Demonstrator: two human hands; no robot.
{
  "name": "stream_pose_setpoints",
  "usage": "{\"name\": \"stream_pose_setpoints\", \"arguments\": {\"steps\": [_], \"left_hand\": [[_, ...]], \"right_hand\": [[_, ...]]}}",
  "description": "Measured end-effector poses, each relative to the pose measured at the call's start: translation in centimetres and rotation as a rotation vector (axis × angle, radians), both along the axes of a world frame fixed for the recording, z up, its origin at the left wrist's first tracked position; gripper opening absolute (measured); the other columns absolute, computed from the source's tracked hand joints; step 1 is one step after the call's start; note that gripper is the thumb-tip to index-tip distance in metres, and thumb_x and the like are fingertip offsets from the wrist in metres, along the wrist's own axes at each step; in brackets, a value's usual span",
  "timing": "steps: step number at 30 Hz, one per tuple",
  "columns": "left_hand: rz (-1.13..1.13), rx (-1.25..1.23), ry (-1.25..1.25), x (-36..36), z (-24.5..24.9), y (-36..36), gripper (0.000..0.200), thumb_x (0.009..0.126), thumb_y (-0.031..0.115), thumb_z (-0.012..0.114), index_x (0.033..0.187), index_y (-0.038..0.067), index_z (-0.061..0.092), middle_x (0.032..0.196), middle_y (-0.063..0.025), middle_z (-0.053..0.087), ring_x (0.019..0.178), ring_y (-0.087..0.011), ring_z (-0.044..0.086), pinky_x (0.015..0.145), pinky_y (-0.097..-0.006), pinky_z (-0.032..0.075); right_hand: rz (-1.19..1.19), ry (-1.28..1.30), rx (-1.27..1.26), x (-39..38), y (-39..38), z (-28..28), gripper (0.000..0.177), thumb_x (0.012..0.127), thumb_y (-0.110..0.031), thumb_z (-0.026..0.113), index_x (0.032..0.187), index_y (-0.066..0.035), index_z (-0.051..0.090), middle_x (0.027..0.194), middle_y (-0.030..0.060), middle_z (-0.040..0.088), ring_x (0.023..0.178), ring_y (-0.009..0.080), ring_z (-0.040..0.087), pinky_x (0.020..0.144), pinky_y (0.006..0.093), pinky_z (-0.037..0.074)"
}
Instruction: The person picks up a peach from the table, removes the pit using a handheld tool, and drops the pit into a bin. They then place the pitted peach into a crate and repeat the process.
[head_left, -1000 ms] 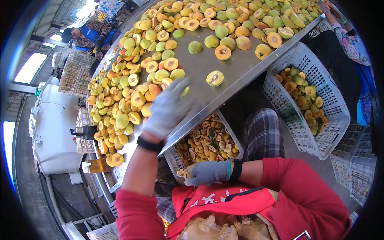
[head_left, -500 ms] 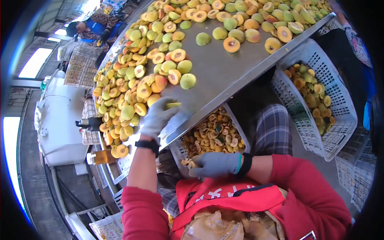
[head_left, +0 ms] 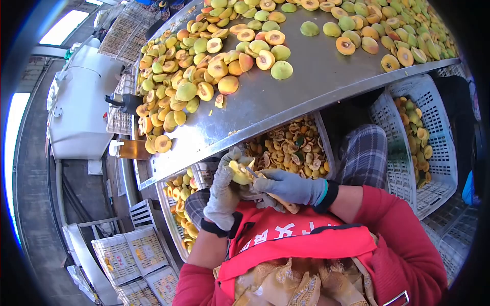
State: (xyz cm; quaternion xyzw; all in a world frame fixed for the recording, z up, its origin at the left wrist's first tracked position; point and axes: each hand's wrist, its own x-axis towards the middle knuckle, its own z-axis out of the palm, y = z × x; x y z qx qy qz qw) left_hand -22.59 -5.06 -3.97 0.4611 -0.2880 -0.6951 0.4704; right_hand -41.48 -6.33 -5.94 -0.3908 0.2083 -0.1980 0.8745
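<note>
Before the table (head_left: 316, 71) and a partly hidden crate (head_left: 327, 147), the left hand (head_left: 223, 191) holds cut fruit (head_left: 238, 172), the right hand (head_left: 293, 186) a blade (head_left: 251, 172).

This looks like a fruit-processing workshop: halved fruit (head_left: 217, 69) lies heaped across a broad metal tabletop (head_left: 326, 86), a plastic crate (head_left: 443, 153) of cut fruit stands below its right end, and a large white container (head_left: 81, 107) stands left of it.

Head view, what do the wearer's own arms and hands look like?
The left hand wears a pale grey glove; the right hand wears a darker, bluish-grey glove with a teal cuff edge. A dark band circles each wrist. Both red sleeves stop above the wrists.
</note>
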Motion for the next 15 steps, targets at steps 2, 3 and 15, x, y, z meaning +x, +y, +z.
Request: {"name": "stream_pose_setpoints", "arguments": {"steps": [2, 3, 15], "left_hand": [[0.042, -0.033, -0.012, -1.5, -0.3, 0.2, 0.056, 0.081, 0.038, 0.064, 0.124, 0.009, 0.044, 0.109, -0.0089, 0.055, 0.097, -0.0186, 0.054, 0.083, -0.0329, 0.047], [0.052, -0.006, 0.036, -1.4, -0.6, 0.4, 0.055, 0.082, 0.038, 0.064, 0.124, 0.009, 0.043, 0.11, -0.0097, 0.055, 0.098, -0.0195, 0.054, 0.085, -0.0339, 0.046], [0.008, -0.19, -0.039, -0.5, -1.8, 0.2, 0.05, 0.091, 0.045, 0.049, 0.12, 0.005, 0.046, 0.116, -0.0121, 0.054, 0.107, -0.0211, 0.053, 0.094, -0.0351, 0.042]], "right_hand": [[-0.096, 0.031, -0.067, 1.0, 0.8, -0.4, 0.031, 0.093, -0.039, 0.047, 0.092, -0.008, 0.052, 0.059, 0.0028, 0.051, 0.042, 0.0114, 0.049, 0.038, 0.0252, 0.042], [-0.093, 0.064, -0.075, 1.1, 0.9, -0.4, 0.031, 0.093, -0.039, 0.047, 0.094, -0.008, 0.052, 0.06, 0.0028, 0.052, 0.042, 0.0114, 0.049, 0.038, 0.0252, 0.042], [-0.018, 0.315, -0.118, 0.1, -0.3, 0.3, 0.04, 0.093, -0.043, 0.044, 0.103, -0.005, 0.052, 0.062, 0.0041, 0.053, 0.044, 0.0115, 0.052, 0.039, 0.0248, 0.044]]}}
